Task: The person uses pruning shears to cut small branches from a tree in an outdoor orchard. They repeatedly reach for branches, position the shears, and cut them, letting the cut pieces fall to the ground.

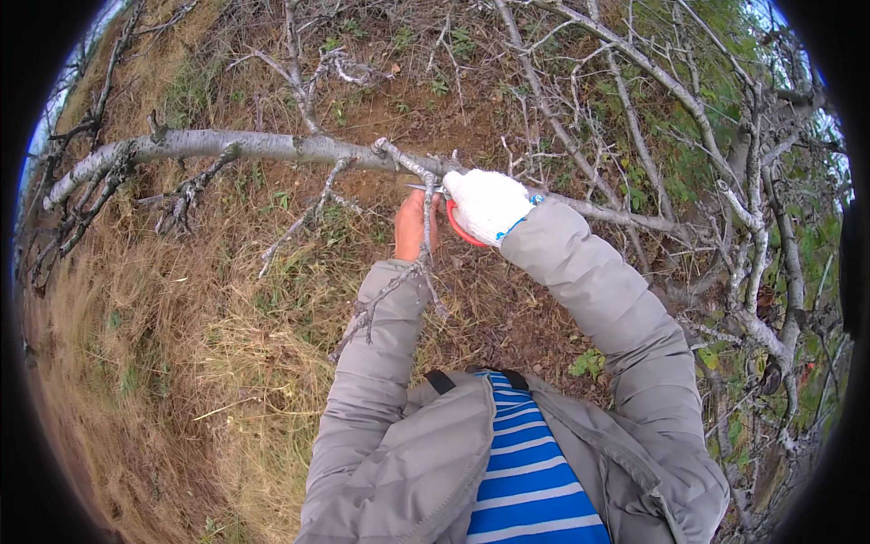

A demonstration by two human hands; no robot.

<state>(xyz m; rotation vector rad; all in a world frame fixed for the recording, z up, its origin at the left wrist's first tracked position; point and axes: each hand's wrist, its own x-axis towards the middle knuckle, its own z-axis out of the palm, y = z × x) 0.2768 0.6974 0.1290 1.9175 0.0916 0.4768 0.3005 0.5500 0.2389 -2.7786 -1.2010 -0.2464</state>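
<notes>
My right hand (488,206), in a white knit glove with a blue edge, is closed on red-handled pruning shears (465,230). Their metal blades point left, just below a thick grey tree branch (265,145). Bare and ungloved, my left hand (410,228) is raised beside the blade tips, behind a thin side branch (427,224) that hangs down from the thick one. The side branch partly covers its fingers, so whether they grip anything cannot be told.
Bare, lichen-covered branches (754,238) crowd the right side. Dark gnarled twigs (95,197) hang at the far left, and another forked side branch (299,221) droops left of my hands. Dry grass (258,360) and brown soil lie below.
</notes>
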